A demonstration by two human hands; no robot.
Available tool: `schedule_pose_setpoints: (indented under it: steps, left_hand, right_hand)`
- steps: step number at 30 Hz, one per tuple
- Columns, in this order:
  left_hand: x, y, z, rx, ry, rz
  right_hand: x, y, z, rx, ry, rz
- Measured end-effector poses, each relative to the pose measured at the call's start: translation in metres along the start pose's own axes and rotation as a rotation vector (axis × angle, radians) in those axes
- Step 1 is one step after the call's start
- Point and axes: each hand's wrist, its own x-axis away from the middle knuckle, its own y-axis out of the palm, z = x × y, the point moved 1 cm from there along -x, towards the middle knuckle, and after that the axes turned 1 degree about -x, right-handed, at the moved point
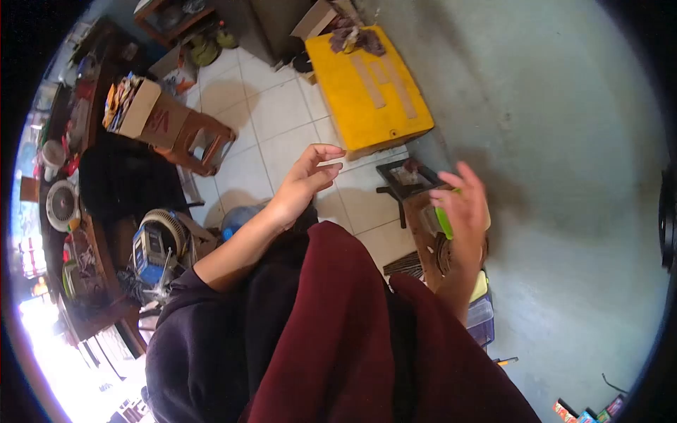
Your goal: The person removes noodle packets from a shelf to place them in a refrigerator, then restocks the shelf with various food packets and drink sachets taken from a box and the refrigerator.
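My left hand [305, 185] is raised in mid-air over the tiled floor, its fingers bent loosely and the thumb apart, with nothing in it. The yellow box [352, 92] lies just beyond its fingertips. On the right, my right hand [462, 208] is up near the wall, fingers spread and slightly blurred. Behind its fingers shows a bright green object [444, 223]; its kind is partly hidden. Close by is a dark-framed tray-like item [402, 180] with a small reddish thing on it. A wooden bench [425, 236] is below that hand.
A carton [151, 116] of assorted items rests on a brown plastic stool [201, 141]. A cluttered workbench [106, 268] runs along the left, with a white fan [63, 205] and a blue device [149, 254]. A grey-green wall [571, 176] borders the right. A crumpled cloth [356, 41] tops the yellow box.
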Motion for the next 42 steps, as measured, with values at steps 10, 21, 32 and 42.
schedule_pose_setpoints:
  steps: [10,21,32,42]
  left_hand:
    - [0.044,-0.163,0.010,0.147,0.329,0.312]
    - [0.167,-0.461,-0.059,0.065,0.457,1.388]
    - [0.200,-0.489,-0.097,0.345,0.461,1.824]
    - [0.265,-0.550,-0.075,0.456,0.632,2.714]
  right_hand:
    - [-0.058,0.218,0.049,0.094,0.314,-0.590]
    - [-0.110,0.516,0.082,0.461,0.081,-1.123]
    - [-0.090,0.689,0.157,0.433,0.220,-1.668]
    - [-0.003,0.872,0.192,0.097,0.371,-2.068]
